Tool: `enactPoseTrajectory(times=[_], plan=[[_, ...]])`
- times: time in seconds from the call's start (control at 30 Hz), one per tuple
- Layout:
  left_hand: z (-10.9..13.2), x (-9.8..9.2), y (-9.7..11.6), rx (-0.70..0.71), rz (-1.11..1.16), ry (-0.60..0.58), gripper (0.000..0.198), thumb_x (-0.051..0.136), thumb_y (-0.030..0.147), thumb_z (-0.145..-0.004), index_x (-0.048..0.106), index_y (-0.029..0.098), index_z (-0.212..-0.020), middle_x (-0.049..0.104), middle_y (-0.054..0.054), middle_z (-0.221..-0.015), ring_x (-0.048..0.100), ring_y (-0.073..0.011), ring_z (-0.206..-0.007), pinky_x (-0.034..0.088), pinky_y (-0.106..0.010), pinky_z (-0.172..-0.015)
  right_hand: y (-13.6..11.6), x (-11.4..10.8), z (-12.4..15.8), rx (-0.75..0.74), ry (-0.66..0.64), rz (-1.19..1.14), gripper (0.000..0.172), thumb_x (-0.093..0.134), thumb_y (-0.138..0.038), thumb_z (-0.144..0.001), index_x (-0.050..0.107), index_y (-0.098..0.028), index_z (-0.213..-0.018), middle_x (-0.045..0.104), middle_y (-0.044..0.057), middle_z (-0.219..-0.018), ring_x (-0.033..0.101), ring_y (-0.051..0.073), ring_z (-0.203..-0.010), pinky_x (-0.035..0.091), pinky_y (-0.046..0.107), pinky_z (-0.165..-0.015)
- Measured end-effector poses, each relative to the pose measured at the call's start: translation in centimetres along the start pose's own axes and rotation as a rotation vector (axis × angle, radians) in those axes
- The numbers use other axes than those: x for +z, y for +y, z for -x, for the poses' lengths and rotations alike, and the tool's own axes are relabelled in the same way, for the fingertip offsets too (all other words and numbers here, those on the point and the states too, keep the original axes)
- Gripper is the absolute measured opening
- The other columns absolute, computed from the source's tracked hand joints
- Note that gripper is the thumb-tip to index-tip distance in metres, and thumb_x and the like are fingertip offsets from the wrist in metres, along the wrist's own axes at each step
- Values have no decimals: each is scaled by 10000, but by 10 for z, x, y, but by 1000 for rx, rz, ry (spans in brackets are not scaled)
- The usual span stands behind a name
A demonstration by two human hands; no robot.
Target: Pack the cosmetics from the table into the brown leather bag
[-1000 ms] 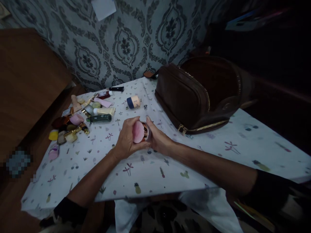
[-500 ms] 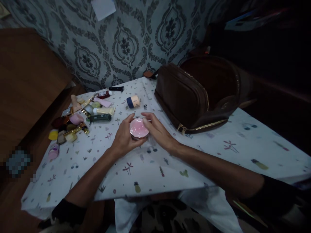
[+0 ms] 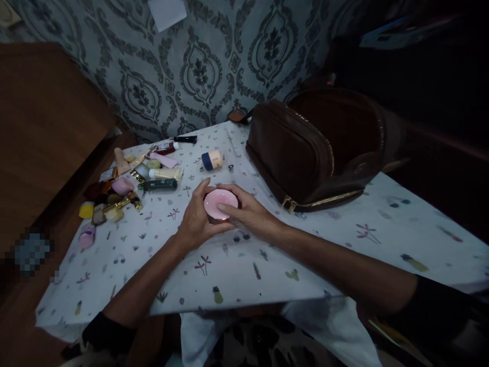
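A round pink-topped jar [image 3: 216,202] is held between my two hands above the near middle of the table. My left hand [image 3: 193,216] wraps the jar's left side and its lower front edge. From the right, my right hand [image 3: 250,211] curls around the other side, its thumb lying on the pink top. Just beyond the hands, a small jar with a dark blue lid and a peach body [image 3: 212,160] lies on its side. A little dark ring-like item [image 3: 231,168] sits next to it. My fingers hide the pink jar's underside.
A brown leather bag [image 3: 290,153] stands unzipped on the right. Several cosmetics crowd the left, including a dark green tube [image 3: 158,184], a cream tube [image 3: 166,174], a pink-purple jar [image 3: 86,236] and a black tube [image 3: 185,139]. The patterned tablecloth [image 3: 237,285] reaches the front edge; wallpaper rises behind.
My right thumb has slid from the pink top's upper right edge towards its middle. The jar stays in both hands. The whole view has shifted slightly.
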State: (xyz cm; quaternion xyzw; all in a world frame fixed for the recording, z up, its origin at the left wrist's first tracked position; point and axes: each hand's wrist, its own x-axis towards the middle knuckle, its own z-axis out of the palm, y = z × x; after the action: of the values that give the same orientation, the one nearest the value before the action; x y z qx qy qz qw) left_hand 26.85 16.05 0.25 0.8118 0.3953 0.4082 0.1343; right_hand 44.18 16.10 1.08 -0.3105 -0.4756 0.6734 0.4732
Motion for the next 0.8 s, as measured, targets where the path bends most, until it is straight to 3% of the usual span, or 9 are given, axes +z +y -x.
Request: enactPoseTrajectory(times=[0.13,0.23,0.3,0.4,0.5,0.57,0.67,0.8], plan=[[-1,2,3,-28,63,79,969,744,635,-737,206,264,-1452,509,-111,-1251,567,-260,-1127,483,-436,-962,1,2,-4,188,-29,-452,256,702,-245,-813,632,-224,-1059,661,41,-1144,622,165,-1055,509,310,-952],[1,5,2,-53,92,71,886,755,588,-752,259,253,-1406,488,-112,-1285,549,-265,-1170,476,-432,-986,3,4,-6,241,-18,-570,163,613,-234,-886,636,-227,-1047,659,34,-1164,614,145,-1076,492,291,-978],[2,4,2,-71,88,46,859,786,555,-729,305,241,-1367,500,-111,-1275,554,-272,-1168,483,-425,-979,3,5,-5,232,-41,-496,174,564,-329,-929,639,-230,-1051,661,41,-1145,610,162,-1067,484,321,-985],[0,-2,5,-93,37,-3,763,789,481,-735,376,222,-1322,546,-99,-1217,584,-267,-1111,499,-414,-946,3,4,-3,94,-32,-178,344,525,-532,-933,639,-226,-1040,662,56,-1098,594,204,-1062,457,372,-997],[-3,-7,12,-11,-29,-87,671,740,406,-783,409,221,-1337,558,-99,-1219,580,-265,-1112,499,-411,-950,1,2,0,-45,27,172,436,525,-621,-907,636,-228,-1061,652,43,-1059,576,214,-1032,445,380,-967],[-3,-7,16,59,-72,-134,667,700,403,-822,384,221,-1381,534,-117,-1252,560,-269,-1145,501,-410,-951,1,1,2,-73,39,288,454,501,-638,-914,642,-224,-1037,647,33,-1011,570,207,-989,444,367,-932],[-1,-2,18,138,-184,-131,688,617,475,-891,306,222,-1450,491,-152,-1294,530,-287,-1178,504,-429,-938,2,1,1,-65,67,262,507,454,-679,-916,649,-211,-938,633,21,-892,560,190,-889,452,337,-840],[-2,6,14,281,-310,-6,746,510,642,-904,272,219,-1471,460,-178,-1338,490,-321,-1221,463,-489,-986,5,7,0,46,114,61,588,473,-763,-851,625,-197,-800,585,2,-708,525,158,-698,433,295,-652]])
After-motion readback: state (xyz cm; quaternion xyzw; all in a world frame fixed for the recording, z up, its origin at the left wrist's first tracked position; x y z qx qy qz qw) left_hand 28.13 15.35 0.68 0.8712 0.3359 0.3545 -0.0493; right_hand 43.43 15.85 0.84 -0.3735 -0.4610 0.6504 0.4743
